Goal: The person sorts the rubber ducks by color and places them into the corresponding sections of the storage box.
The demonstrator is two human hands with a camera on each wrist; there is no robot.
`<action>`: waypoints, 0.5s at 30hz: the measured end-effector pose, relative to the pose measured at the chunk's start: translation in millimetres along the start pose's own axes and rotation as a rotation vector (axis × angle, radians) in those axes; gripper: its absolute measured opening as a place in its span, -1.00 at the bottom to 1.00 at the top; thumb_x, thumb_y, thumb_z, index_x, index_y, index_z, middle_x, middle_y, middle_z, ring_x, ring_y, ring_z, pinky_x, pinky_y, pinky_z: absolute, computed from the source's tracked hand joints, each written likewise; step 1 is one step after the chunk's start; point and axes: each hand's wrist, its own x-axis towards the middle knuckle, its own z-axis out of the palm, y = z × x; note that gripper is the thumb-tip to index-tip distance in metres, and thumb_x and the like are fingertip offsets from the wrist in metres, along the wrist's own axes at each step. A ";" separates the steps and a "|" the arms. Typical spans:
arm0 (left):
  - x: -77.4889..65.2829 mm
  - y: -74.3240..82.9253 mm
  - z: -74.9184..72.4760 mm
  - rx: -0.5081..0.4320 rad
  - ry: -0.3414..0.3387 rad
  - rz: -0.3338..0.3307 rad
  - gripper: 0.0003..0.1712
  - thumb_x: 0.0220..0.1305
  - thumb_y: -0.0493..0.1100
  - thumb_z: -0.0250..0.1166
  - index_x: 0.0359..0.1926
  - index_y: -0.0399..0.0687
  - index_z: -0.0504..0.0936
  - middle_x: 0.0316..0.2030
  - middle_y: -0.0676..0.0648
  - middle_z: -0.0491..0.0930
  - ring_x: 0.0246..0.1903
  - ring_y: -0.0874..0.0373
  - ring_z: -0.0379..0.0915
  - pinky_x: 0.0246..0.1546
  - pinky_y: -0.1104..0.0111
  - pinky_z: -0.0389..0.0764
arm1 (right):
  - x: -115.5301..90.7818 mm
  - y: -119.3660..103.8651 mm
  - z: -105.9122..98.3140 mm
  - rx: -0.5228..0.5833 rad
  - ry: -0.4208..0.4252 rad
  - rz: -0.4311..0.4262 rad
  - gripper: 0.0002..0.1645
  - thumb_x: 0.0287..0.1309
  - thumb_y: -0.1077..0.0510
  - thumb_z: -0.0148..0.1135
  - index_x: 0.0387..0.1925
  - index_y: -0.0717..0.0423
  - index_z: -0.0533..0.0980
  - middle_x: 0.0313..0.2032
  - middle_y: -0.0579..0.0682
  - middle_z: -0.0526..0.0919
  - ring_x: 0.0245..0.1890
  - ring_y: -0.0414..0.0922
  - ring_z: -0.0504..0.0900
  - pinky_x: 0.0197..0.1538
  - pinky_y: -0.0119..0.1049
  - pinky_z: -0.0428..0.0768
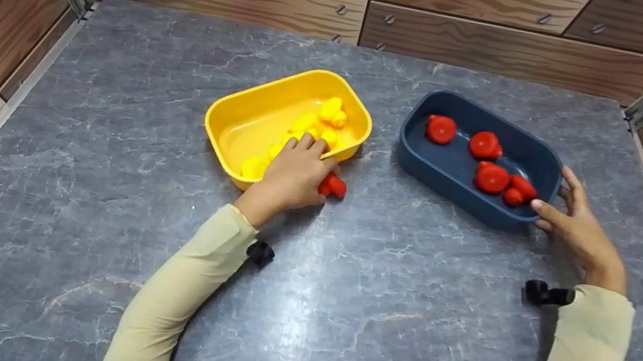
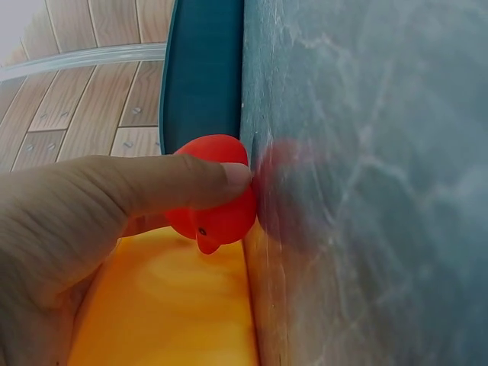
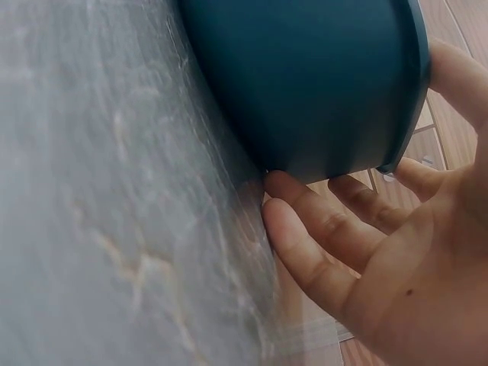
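My left hand is at the near right side of a yellow bin, its fingers overlapping the rim. In the left wrist view the thumb lies across a red rubber duck, pinching it low beside the bin's outer wall, close over the table. Yellow rubber ducks lie inside that bin, partly hidden by the hand. My right hand holds the right end of a navy blue bin, thumb over the rim and fingers along the outer end wall. Several red rubber ducks lie in the navy bin.
The two bins stand side by side on a grey marbled table, with a gap between them. Wood-patterned panels close off the back and both sides. A black wrist mount sticks out at the right sleeve, another at the left.
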 end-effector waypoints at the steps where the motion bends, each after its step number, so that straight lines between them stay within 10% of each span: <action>1: -0.1 -0.1 0.0 -0.003 0.002 0.000 -0.57 0.01 -0.02 0.43 -0.05 0.03 0.64 0.03 -0.15 0.45 0.05 -0.11 0.25 0.03 0.08 0.29 | 0.4 0.4 -0.1 0.000 0.001 -0.001 0.09 0.32 0.18 0.12 0.51 -0.20 -0.42 0.43 0.26 -0.34 -0.13 -0.47 0.50 -0.17 -0.54 0.56; 15: -1.9 -6.0 -4.6 -0.238 0.000 -0.014 -0.48 -0.03 0.14 0.47 -0.01 0.14 0.65 0.06 -0.12 0.45 0.07 -0.06 0.23 0.08 0.13 0.29 | 0.0 -0.9 0.8 0.016 -0.007 -0.009 0.10 0.31 0.19 0.13 0.51 -0.20 -0.42 0.45 0.30 -0.39 -0.10 -0.45 0.50 -0.15 -0.54 0.57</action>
